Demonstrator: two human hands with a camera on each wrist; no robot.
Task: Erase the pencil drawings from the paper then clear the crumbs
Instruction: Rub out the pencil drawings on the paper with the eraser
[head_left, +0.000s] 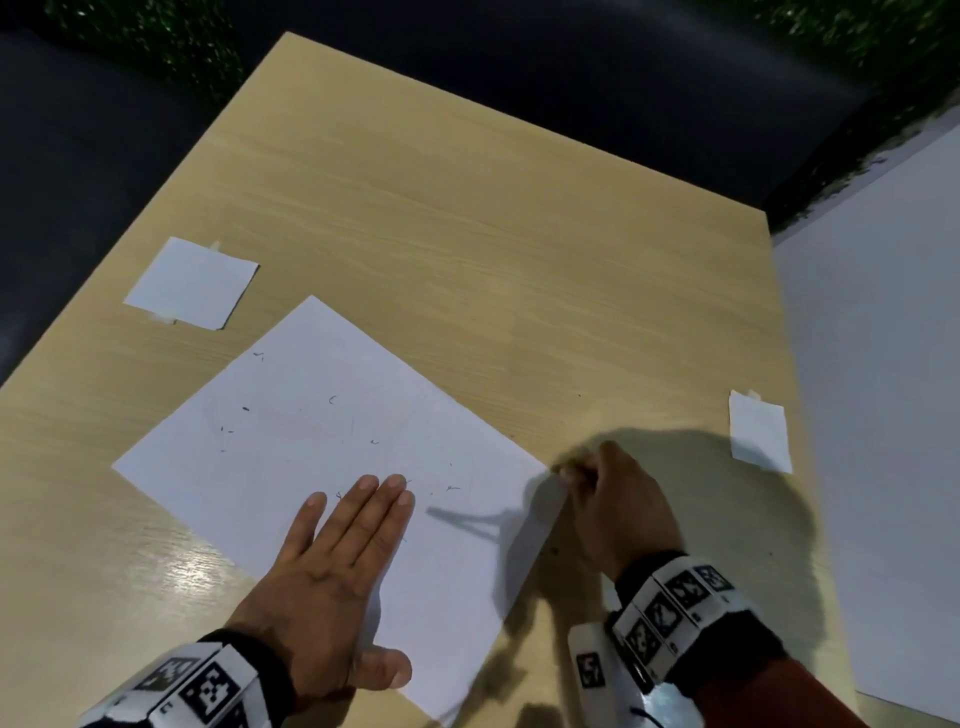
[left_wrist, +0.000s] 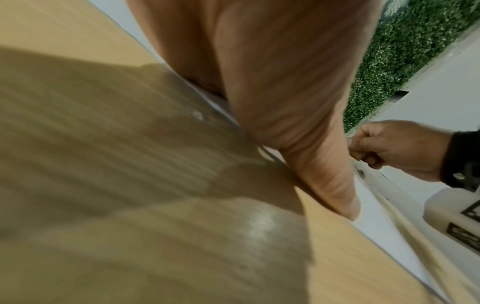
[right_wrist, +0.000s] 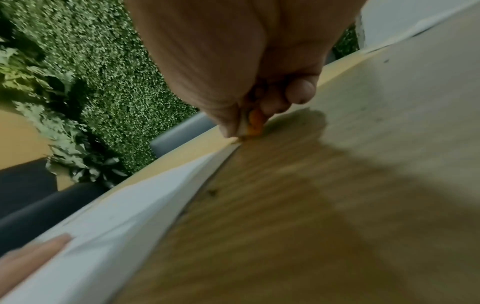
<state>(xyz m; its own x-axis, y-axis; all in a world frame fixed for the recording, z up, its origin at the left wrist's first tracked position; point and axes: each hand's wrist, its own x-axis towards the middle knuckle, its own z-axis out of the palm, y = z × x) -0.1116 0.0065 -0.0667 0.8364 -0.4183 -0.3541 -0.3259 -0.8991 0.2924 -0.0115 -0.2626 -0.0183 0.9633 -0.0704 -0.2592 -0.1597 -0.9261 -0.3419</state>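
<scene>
A white paper lies at an angle on the wooden table, scattered with dark eraser crumbs; faint pencil traces remain. My left hand presses flat on the paper's near part, fingers straight. My right hand pinches the paper's right corner, and that edge is raised off the table with a shadow under it. In the right wrist view an orange eraser sits between the curled fingers beside the paper corner. The left wrist view shows my left palm and the right hand beyond it.
A small white card is taped down at the far left, another near the right edge. A large white board borders the table on the right. A few crumbs lie on the wood. Dark seating stands behind.
</scene>
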